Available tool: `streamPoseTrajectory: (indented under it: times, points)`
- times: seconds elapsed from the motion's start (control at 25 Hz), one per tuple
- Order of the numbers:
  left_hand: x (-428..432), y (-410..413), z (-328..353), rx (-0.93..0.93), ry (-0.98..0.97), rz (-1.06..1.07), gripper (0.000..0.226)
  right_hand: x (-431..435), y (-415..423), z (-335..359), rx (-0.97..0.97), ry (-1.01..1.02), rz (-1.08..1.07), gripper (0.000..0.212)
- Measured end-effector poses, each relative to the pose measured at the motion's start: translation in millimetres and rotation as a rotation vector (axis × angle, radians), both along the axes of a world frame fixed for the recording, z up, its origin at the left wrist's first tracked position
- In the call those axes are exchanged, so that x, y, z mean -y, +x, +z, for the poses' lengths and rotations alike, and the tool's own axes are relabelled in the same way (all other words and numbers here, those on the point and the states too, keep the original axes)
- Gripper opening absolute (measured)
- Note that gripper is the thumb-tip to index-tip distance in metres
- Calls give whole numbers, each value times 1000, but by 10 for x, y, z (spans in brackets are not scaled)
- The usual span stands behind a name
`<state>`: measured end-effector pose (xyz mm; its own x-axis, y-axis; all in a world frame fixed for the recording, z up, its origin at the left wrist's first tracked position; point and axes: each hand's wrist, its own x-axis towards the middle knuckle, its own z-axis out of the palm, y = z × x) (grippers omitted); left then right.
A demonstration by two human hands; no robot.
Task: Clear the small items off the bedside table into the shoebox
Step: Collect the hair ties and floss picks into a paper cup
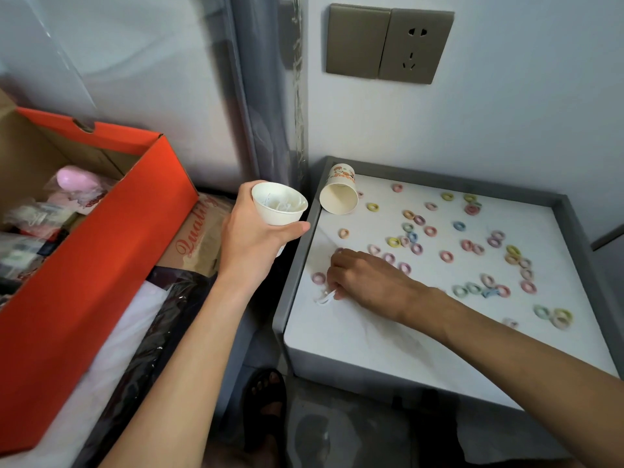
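The left grip point(256, 238) and right grip point(364, 278) are bare hands; the left forearm point(189, 349) and right forearm point(506, 336) are bare to the frame edge. At 6 o'clock, a foot point(266, 381) wears a black open-toed sandal point(265, 413) with broad straps, toes showing

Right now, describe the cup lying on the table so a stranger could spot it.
Find the grey-rimmed bedside table. In its far left corner lies a paper cup. Unlike the plain cup in the left hand, it is tipped over and cartoon-printed.
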<state>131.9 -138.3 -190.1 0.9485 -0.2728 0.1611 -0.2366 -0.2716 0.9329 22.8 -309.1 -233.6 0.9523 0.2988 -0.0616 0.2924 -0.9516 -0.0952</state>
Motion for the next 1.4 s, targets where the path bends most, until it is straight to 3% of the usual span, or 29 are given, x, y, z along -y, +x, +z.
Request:
streamPoseTrajectory:
  times: [0.12, 0.24, 0.32, 0.52, 0.64, 0.8, 1.08, 1.24, 1.4]
  points:
    - [-4, 8, -17, -11, 23, -38, 74, 46, -73, 113, 43, 77, -122, 7]
    - [8, -7, -28, 11, 78, -109, 73, 249, -25, 465, 162, 493, -431, 3]
    - [40, -40, -24, 47, 130, -149, 71, 347, 73, 789, 269, 682, -473, 0]
    - [98, -132, 42, 51, 154, -230, 70, 40, 478, 1228, 49, 424, -186, 12]
    - [98, -130, 66, 36, 121, -231, 68, -86, 609, 1203, -57, 536, -246, 18]
    - [69, -106, 69, 13, 78, -221, 71, -48, 587, 1152, 37, 749, -336, 19]
    - [17, -110, 147, 0, 30, -236, 70, -195, 539, 1236, 139, 797, -285, 15]
    - [-74, -181, 281, -35, -87, -224, 69, -222, 429, 1402, 294, 706, -421, 2]
    - [-342, -276, 633, -8, -145, -195, 72, -428, 352, 1650, 128, 659, -527, 17]
